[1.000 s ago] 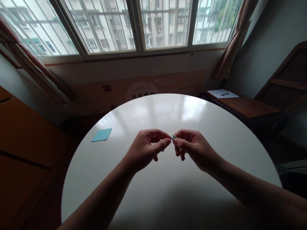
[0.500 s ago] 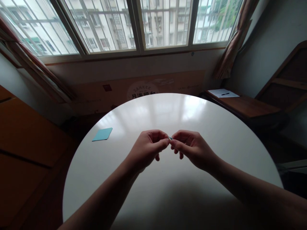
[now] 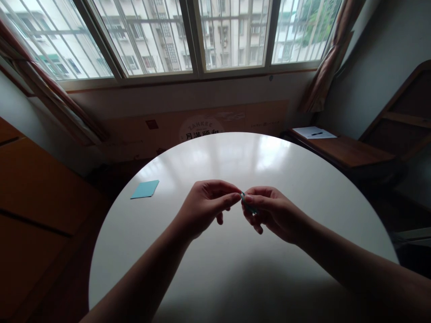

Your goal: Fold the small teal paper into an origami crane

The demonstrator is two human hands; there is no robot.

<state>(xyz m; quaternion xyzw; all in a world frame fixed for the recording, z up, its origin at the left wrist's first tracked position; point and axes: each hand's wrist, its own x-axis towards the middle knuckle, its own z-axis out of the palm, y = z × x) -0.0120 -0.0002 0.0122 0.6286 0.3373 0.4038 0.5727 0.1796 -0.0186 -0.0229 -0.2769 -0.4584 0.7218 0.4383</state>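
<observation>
Both my hands meet above the middle of a round white table (image 3: 235, 269). My left hand (image 3: 205, 206) and my right hand (image 3: 269, 213) each pinch a tiny folded piece of teal paper (image 3: 243, 196) between thumb and fingertips. Most of that piece is hidden by my fingers. My fingers are curled, and the two hands almost touch. A flat teal paper square (image 3: 145, 189) lies on the table far to the left, away from both hands.
A wooden side table (image 3: 340, 148) with a white sheet and a pen (image 3: 314, 133) stands at the right. A wooden cabinet (image 3: 30, 197) runs along the left. Barred windows and curtains fill the far wall, with a cardboard panel (image 3: 202, 125) below.
My right hand has turned slightly and dropped a little, showing a bit more of the teal piece. My left hand stays almost where it was.
</observation>
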